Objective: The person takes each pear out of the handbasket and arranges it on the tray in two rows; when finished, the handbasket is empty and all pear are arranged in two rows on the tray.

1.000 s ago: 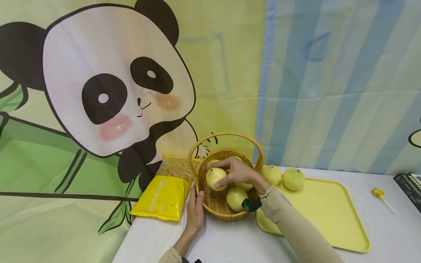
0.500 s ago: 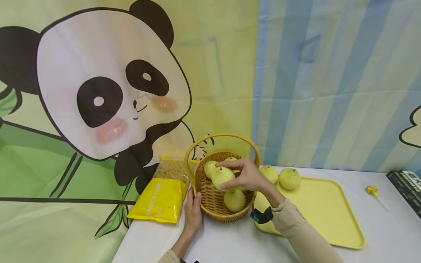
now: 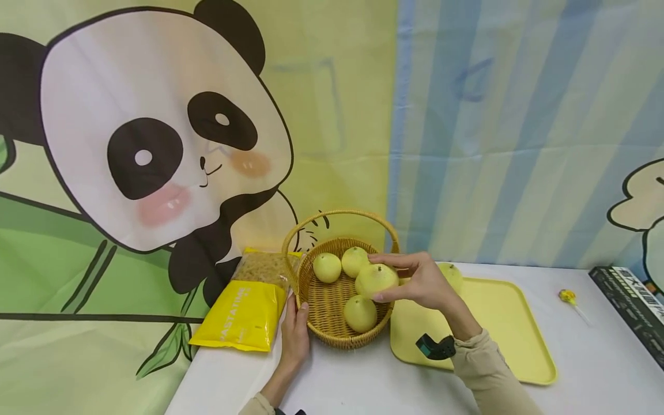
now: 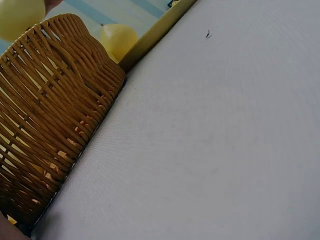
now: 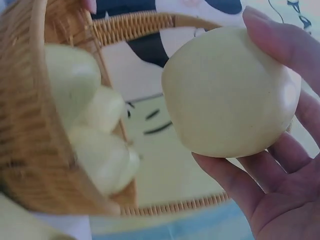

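In the head view a round wicker basket (image 3: 328, 300) with an arched handle stands on the white table. Inside it show a pear (image 3: 327, 268) at the back left, another pear (image 3: 355, 261) beside it and a third pear (image 3: 360, 314) near the front. My right hand (image 3: 422, 282) grips a pale yellow pear (image 5: 230, 95) between thumb and fingers, above the basket's right side. It covers part of the rim and what lies below. Against the basket's left outer wall rests my left hand (image 3: 295, 334), its fingers fairly straight.
Right of the basket lies a yellow tray (image 3: 498, 328), with a pear (image 3: 451, 276) at its back edge partly behind my hand. A yellow pasta bag (image 3: 244, 314) is left of the basket. Farther right are a lollipop (image 3: 568, 297) and a black box (image 3: 630, 311).
My right hand has carried the held pear rightward, from over the basket's middle to its right side, uncovering the back pears. My left hand stays at the basket; the head view has shifted slightly.
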The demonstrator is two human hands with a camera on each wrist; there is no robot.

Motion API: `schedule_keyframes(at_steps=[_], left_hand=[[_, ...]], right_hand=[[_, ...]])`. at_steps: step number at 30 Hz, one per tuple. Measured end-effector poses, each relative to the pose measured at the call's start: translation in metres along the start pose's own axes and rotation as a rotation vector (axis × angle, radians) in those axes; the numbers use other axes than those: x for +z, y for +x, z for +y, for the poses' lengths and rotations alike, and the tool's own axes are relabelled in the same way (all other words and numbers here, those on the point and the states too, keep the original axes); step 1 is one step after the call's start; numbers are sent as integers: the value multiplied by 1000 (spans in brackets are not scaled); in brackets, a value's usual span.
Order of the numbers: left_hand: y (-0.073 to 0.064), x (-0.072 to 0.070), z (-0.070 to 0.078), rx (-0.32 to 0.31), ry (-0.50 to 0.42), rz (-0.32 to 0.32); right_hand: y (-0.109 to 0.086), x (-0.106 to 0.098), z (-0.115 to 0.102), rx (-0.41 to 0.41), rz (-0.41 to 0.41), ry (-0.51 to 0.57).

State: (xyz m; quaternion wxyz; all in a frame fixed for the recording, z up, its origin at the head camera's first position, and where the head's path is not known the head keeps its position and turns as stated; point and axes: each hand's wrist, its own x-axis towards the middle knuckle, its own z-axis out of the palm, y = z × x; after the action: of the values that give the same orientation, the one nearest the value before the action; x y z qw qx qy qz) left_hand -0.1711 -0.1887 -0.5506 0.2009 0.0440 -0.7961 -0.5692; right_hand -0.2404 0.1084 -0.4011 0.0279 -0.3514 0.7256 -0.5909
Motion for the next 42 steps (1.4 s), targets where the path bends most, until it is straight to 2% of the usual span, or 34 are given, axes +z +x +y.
schedule_keyframes(at_steps=[10, 14, 18, 26, 32, 36, 42], left_hand=[[1, -1, 1, 1, -5, -11], [0, 0, 2, -4, -4, -8], [-1, 2, 3, -9, -9, -10], [0, 4, 1, 5, -11, -8], [0, 3, 1, 8, -8, -6], [-1, 2, 2, -5, 1, 1], [0, -1, 4, -6, 11, 16]], right_hand=[[-28, -46, 9, -11, 136, -9], [-40, -64, 13, -17, 179, -45], [-51, -80, 18, -2, 232, -24], [-67, -107, 21, 77, 333, 57], [-78, -125, 33, 113, 393, 127], [-87, -135, 43, 151, 444, 106], [-98, -148, 59, 255, 509, -10]])
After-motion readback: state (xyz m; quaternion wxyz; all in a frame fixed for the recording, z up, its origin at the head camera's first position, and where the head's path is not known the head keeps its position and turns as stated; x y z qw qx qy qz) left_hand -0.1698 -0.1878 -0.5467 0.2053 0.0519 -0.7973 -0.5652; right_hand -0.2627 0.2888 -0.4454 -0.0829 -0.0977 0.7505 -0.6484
